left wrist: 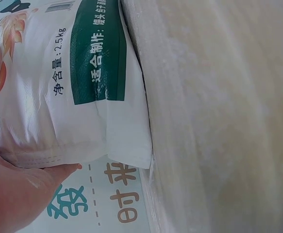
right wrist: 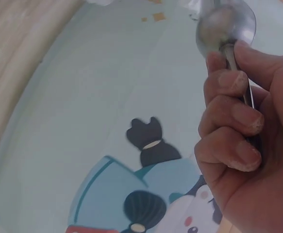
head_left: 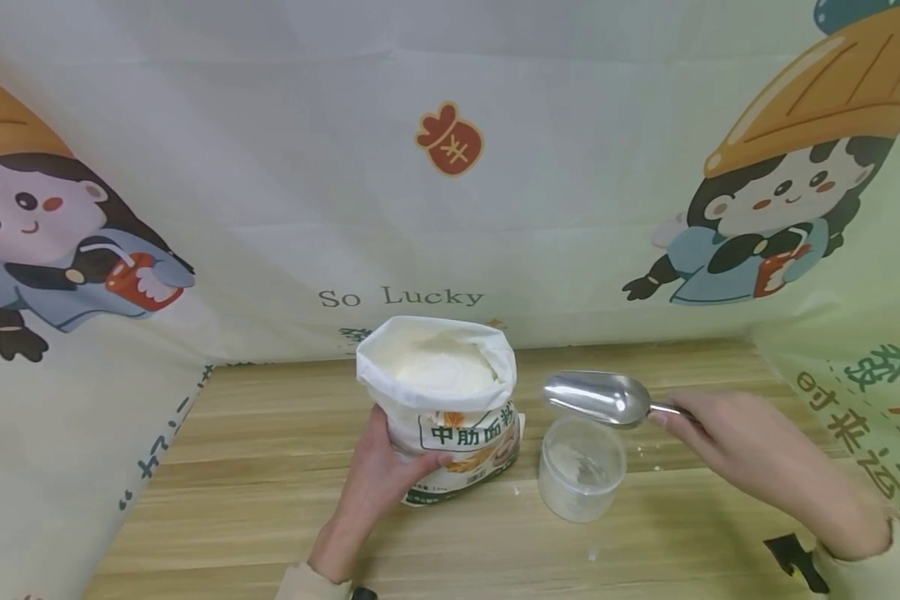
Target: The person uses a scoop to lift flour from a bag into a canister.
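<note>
An open white bag of flour (head_left: 465,450) stands on the table, its mouth rolled back and white flour (head_left: 446,372) showing inside. My left hand (head_left: 390,471) grips the bag's lower left side, thumb across the front; in the left wrist view the hand (left wrist: 20,189) holds the bag (left wrist: 39,107) at its edge. My right hand (head_left: 742,450) holds a metal scoop (head_left: 600,398) by its handle, fingers curled round it in the right wrist view. The scoop looks empty and hangs above a clear round plastic tub (head_left: 581,496), which has some white powder inside.
The wooden table (head_left: 262,492) has small white specks of flour around the tub. Printed cloth (head_left: 285,167) with cartoon figures walls in the back and both sides of the table.
</note>
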A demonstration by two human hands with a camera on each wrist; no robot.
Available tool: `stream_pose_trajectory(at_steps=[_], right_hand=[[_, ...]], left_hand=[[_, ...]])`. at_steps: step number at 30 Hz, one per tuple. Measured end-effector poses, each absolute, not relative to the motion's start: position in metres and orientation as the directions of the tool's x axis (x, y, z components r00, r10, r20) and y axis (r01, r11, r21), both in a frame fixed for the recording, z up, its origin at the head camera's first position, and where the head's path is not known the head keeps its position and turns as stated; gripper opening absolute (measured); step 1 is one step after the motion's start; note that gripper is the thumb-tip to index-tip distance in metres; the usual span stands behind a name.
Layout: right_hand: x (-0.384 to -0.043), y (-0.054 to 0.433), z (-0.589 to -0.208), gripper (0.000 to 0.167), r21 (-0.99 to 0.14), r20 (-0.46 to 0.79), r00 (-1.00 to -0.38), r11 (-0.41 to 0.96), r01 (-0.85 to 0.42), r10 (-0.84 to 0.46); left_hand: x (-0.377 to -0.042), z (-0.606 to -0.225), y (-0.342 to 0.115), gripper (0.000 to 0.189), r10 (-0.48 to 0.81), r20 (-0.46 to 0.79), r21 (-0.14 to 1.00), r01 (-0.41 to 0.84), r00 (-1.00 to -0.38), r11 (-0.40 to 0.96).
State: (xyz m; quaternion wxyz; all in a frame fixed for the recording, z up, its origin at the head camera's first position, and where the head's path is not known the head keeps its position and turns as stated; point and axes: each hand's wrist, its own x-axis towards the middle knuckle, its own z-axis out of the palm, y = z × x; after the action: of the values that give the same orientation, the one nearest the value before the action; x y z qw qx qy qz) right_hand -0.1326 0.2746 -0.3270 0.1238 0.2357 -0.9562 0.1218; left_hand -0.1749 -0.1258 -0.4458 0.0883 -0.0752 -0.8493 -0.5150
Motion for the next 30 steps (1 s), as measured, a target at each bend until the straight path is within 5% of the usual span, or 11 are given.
stream_pose_trajectory(at_steps=[30], right_hand=[[-0.151,0.200,-0.292,0.017,-0.087,0.369,-0.819,0.861,-0.501,-0.439]], left_hand=[[-0.175,-0.446,-0.125,0.103,0.028,0.225,0.864,0.212,-0.974,0.457]])
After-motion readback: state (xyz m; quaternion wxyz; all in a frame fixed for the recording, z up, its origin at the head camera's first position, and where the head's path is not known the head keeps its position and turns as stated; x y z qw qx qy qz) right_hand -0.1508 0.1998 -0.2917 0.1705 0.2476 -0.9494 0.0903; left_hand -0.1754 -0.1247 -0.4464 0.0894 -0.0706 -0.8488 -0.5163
